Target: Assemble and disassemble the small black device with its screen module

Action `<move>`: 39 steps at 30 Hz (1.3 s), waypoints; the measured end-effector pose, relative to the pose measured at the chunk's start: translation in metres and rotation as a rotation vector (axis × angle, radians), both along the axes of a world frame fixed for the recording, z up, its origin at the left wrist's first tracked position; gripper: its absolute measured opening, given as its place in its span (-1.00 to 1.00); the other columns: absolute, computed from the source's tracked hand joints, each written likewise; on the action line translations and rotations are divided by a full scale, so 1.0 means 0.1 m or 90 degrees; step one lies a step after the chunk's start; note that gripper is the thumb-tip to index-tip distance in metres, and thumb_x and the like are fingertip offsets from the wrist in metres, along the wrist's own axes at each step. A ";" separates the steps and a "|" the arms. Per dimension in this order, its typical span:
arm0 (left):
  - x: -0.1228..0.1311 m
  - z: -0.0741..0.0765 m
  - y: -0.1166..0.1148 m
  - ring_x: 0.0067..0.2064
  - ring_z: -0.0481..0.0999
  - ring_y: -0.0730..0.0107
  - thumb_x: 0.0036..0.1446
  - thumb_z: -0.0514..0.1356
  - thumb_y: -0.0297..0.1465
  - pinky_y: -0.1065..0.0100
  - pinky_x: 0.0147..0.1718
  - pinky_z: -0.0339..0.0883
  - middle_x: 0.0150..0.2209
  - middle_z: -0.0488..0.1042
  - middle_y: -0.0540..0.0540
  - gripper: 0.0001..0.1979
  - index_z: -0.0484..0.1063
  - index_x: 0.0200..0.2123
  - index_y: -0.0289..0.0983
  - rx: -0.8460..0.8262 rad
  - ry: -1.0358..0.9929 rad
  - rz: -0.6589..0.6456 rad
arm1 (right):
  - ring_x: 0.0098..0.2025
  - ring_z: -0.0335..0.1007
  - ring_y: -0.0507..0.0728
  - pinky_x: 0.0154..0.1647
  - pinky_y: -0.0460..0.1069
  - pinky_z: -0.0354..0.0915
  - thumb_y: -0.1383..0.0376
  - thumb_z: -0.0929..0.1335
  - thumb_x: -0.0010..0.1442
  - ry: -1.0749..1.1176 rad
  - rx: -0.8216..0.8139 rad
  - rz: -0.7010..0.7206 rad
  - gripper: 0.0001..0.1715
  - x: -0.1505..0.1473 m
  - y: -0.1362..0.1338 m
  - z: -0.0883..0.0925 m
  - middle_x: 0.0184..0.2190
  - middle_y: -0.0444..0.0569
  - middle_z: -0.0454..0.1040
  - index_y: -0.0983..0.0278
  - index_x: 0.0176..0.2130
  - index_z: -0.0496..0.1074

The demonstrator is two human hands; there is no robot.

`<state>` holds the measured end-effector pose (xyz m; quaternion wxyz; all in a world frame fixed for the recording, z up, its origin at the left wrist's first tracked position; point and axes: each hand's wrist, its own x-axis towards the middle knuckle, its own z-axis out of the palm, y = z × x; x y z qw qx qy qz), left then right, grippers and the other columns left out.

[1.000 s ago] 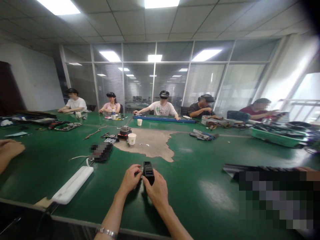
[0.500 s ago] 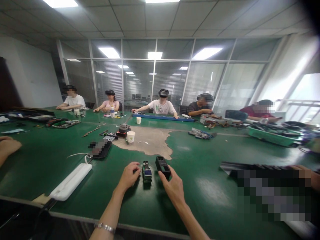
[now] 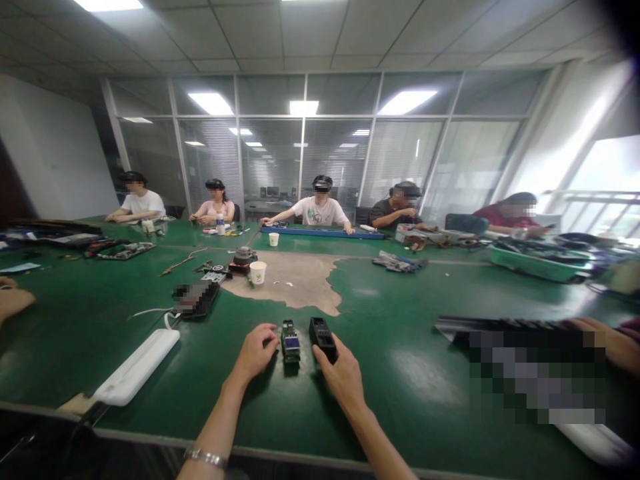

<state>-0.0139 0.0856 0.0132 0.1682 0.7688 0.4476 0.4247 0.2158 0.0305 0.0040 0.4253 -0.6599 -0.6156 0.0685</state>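
A small green circuit board stack with a little blue-lit screen (image 3: 291, 343) is on the green table in front of me. My left hand (image 3: 257, 350) is just left of it, fingers loosely curved and apart, with nothing in them. To the board's right, my right hand (image 3: 343, 373) grips the near end of a black plastic casing (image 3: 321, 335) with openings in its top face. The thumb lies along its left side and the other fingers are mostly hidden. The casing is low, at or close to the tabletop; I cannot tell whether it touches.
A white power strip (image 3: 137, 370) lies at left. Beyond stand a paper cup (image 3: 258, 273) and a dark round part (image 3: 245, 259) by a bare tan patch (image 3: 300, 283). Gloves (image 3: 397, 262), a green basket (image 3: 540, 265) and a long black part (image 3: 455, 328) lie right. Several people sit around.
My right hand has lowered the black casing slightly and turned it flatter. My left hand and the circuit board keep their places. The whole view has shifted a little.
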 end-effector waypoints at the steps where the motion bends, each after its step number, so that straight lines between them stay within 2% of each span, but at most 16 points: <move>1: 0.00 0.00 0.00 -0.05 0.47 0.26 0.11 0.12 -0.45 0.23 0.00 0.28 -0.12 0.51 -0.10 -0.82 0.47 -0.49 -0.21 0.000 0.001 -0.001 | 0.07 0.32 0.24 0.11 0.10 0.18 -0.02 0.24 0.17 -0.015 0.001 -0.002 -0.35 0.00 0.01 -0.03 0.01 0.12 0.42 0.32 0.10 0.31; 4: 0.01 0.00 -0.02 -0.05 0.47 0.26 0.10 0.13 -0.46 0.22 0.00 0.28 -0.11 0.51 -0.11 -0.84 0.48 -0.48 -0.21 -0.001 0.010 -0.005 | 0.09 0.30 0.26 0.13 0.11 0.16 0.00 0.26 0.15 -0.056 0.011 -0.009 -0.34 0.01 0.03 -0.11 0.02 0.17 0.41 0.37 0.09 0.31; 7: 0.01 -0.01 -0.03 -0.04 0.47 0.25 0.10 0.13 -0.44 0.21 0.01 0.28 -0.09 0.50 -0.11 -0.85 0.48 -0.46 -0.21 -0.002 0.020 -0.008 | 0.15 0.23 0.29 0.16 0.13 0.13 -0.02 0.29 0.12 -0.070 0.007 -0.028 -0.22 0.01 0.03 -0.18 0.07 0.25 0.35 0.46 0.14 0.24; 10: 0.01 -0.02 -0.02 -0.04 0.47 0.24 0.11 0.13 -0.43 0.20 0.01 0.28 -0.08 0.50 -0.11 -0.84 0.49 -0.46 -0.20 -0.006 0.025 -0.009 | 0.17 0.20 0.30 0.15 0.13 0.14 -0.06 0.29 0.10 -0.060 -0.004 -0.048 -0.10 0.01 0.02 -0.19 0.11 0.29 0.31 0.51 0.20 0.15; 12: 0.01 -0.03 -0.01 -0.03 0.47 0.25 0.11 0.13 -0.42 0.21 0.01 0.28 -0.09 0.50 -0.10 -0.84 0.49 -0.46 -0.20 -0.006 0.025 -0.008 | 0.16 0.22 0.30 0.13 0.12 0.16 -0.07 0.29 0.10 -0.052 -0.007 -0.056 -0.09 0.00 0.01 -0.17 0.10 0.29 0.32 0.50 0.20 0.14; 19: 0.00 -0.03 0.01 -0.03 0.46 0.25 0.11 0.12 -0.40 0.20 0.02 0.28 -0.10 0.51 -0.11 -0.83 0.49 -0.47 -0.20 -0.006 0.022 0.002 | 0.01 0.36 0.23 0.03 0.06 0.21 0.05 0.28 0.15 -0.040 -0.006 -0.021 -0.47 -0.01 -0.06 0.04 -0.06 0.10 0.46 0.30 0.01 0.38; 23: -0.01 -0.02 0.03 -0.03 0.46 0.26 0.11 0.12 -0.41 0.20 0.01 0.28 -0.11 0.51 -0.11 -0.85 0.50 -0.40 -0.19 -0.005 0.015 0.001 | -0.10 0.41 0.17 -0.07 0.00 0.24 0.05 0.28 0.15 0.040 -0.001 0.004 -0.52 -0.06 -0.11 0.24 -0.15 0.00 0.51 0.24 -0.02 0.40; 28: -0.02 -0.02 0.03 -0.02 0.46 0.26 0.11 0.13 -0.41 0.22 0.01 0.29 -0.11 0.51 -0.11 -0.86 0.51 -0.36 -0.18 -0.002 0.006 -0.005 | -0.12 0.41 0.13 -0.08 -0.03 0.23 0.06 0.29 0.16 0.077 0.036 0.051 -0.59 -0.34 -0.12 0.44 -0.17 -0.06 0.51 0.18 -0.06 0.41; 33: -0.03 -0.02 0.03 -0.05 0.48 0.27 0.13 0.12 -0.39 0.24 -0.01 0.30 -0.11 0.51 -0.11 -0.84 0.50 -0.41 -0.20 -0.007 -0.006 -0.009 | -0.17 0.43 0.17 -0.13 -0.02 0.24 0.06 0.30 0.14 0.057 0.016 0.024 -0.62 -0.63 -0.04 0.46 -0.27 -0.02 0.52 0.21 -0.12 0.44; 39: -0.04 -0.02 0.05 -0.05 0.48 0.26 0.13 0.12 -0.40 0.24 -0.01 0.31 -0.11 0.51 -0.11 -0.84 0.49 -0.43 -0.20 -0.010 -0.014 -0.005 | -0.21 0.45 0.20 -0.21 -0.01 0.24 0.04 0.30 0.13 0.000 -0.014 0.001 -0.61 -0.76 0.00 0.45 -0.31 0.02 0.52 0.23 -0.16 0.43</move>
